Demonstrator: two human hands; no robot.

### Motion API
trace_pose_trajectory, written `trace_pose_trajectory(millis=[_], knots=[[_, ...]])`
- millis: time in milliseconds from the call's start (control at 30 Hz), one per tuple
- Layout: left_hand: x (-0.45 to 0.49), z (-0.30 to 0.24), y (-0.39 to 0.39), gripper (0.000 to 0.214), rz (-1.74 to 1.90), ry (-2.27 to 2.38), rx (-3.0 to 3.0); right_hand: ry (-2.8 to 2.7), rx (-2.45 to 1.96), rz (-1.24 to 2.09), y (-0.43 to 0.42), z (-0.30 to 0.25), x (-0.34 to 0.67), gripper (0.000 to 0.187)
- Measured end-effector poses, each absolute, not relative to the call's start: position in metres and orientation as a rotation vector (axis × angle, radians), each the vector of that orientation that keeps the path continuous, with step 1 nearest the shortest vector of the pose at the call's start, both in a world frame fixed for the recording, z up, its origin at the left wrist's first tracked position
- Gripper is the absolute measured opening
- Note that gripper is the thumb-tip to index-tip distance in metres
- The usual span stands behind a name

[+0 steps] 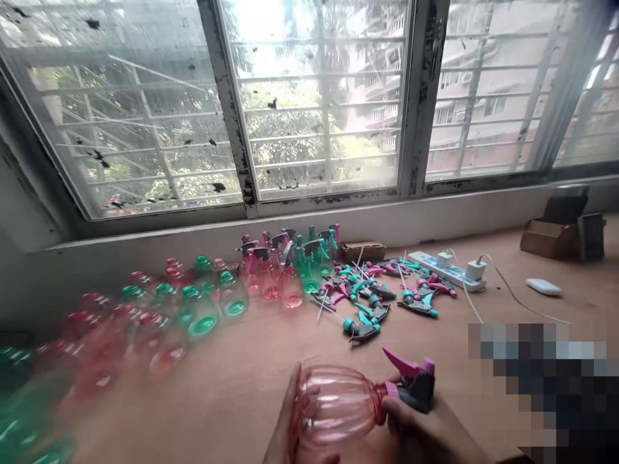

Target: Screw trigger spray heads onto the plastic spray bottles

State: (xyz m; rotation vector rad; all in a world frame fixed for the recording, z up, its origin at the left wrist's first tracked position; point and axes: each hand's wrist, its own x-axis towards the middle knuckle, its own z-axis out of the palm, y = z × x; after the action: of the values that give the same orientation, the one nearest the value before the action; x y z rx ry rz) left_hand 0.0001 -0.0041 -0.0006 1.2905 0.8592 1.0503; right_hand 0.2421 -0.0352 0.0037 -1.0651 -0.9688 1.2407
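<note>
A clear pink spray bottle (336, 406) lies sideways between my two hands, above the tabletop near the bottom of the view. My left hand (285, 419) is wrapped round its base end, with some fingers hidden behind and below it. At the neck, my right hand (423, 428) grips the pink collar of a dark grey and pink spray head (418, 386), thumb on the collar. The spray head sits on the bottle mouth; whether it is fully tight I cannot tell. The nearest loose spray head (360, 330), grey and teal, lies beyond the bottle.
Headless pink and green bottles (200, 316) stand at left. Bottles with heads (291, 283) stand by the wall. A pile of spray heads (372, 290) lies mid-table. Farther right are a power strip (447, 270) with cables, a white case (544, 287) and a cardboard box (546, 237).
</note>
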Motion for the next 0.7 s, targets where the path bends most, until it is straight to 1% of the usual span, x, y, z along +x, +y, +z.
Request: trace_pose_trajectory(millis=[67, 267, 567, 633, 700], knots=[[-0.001, -0.002, -0.011, 0.112, 1.037, 0.854, 1.297, -0.995, -1.006, 1.295, -0.036, 0.006, 0.241, 0.044], [-0.003, -0.005, -0.011, 0.107, 0.944, 0.796, 1.263, -0.999, -1.015, 1.319, -0.038, -0.001, 0.245, 0.044], [-0.002, -0.005, -0.011, 0.123, 0.938, 0.797, 1.341, -1.008, -0.970, 1.311, -0.037, -0.001, 0.245, 0.040], [-0.002, -0.005, -0.011, 0.121, 0.937, 0.775, 1.305, -1.026, -0.977, 1.307, -0.038, 0.000, 0.245, 0.039], [-0.001, -0.006, -0.011, 0.113, 0.949, 0.744, 1.271, -1.035, -0.978, 1.303, -0.039, 0.000, 0.244, 0.040]])
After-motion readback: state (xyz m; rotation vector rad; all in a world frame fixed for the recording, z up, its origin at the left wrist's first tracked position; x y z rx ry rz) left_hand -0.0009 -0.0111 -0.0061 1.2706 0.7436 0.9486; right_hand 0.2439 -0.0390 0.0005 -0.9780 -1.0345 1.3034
